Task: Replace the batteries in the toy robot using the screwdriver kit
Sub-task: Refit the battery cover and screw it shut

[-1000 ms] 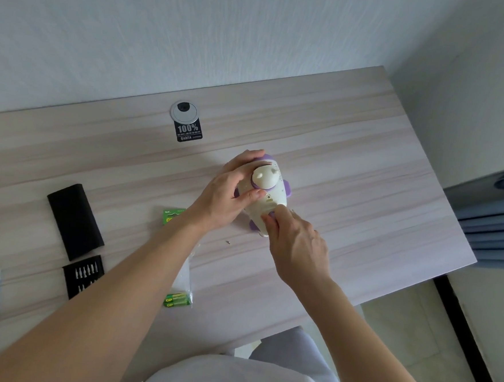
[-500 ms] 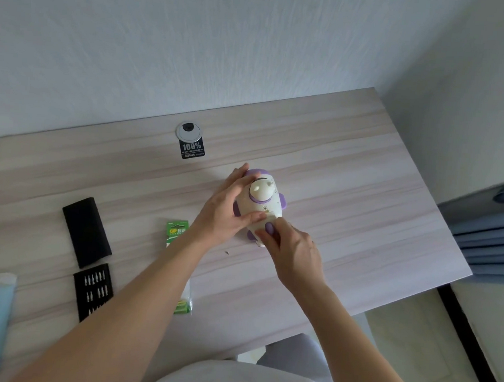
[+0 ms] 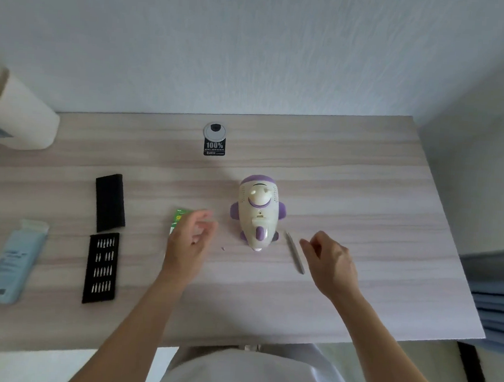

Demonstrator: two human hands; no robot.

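Observation:
The cream and purple toy robot [image 3: 257, 211] lies alone on the wooden desk [image 3: 348, 197], with no hand on it. A thin grey screwdriver [image 3: 294, 256] rests just to its right. A tiny screw [image 3: 223, 248] lies left of the robot's base. My left hand [image 3: 190, 240] hovers left of the robot, fingers loosely apart and empty, partly covering a green battery pack [image 3: 178, 217]. My right hand [image 3: 330, 262] hovers right of the screwdriver, fingers curled but empty. The black bit tray [image 3: 101, 268] lies at the left.
A black case lid [image 3: 109, 202] lies above the bit tray. A pale blue packet [image 3: 13, 260] sits at the far left, and a white cylinder [image 3: 14, 114] at the back left. A cable grommet with a black sticker [image 3: 215, 140] is near the wall. The desk's right edge borders grey-blue curtains.
Both hands have let go of the toy robot and pulled back to either side. The robot now lies free on the desk, and the view has tilted upward.

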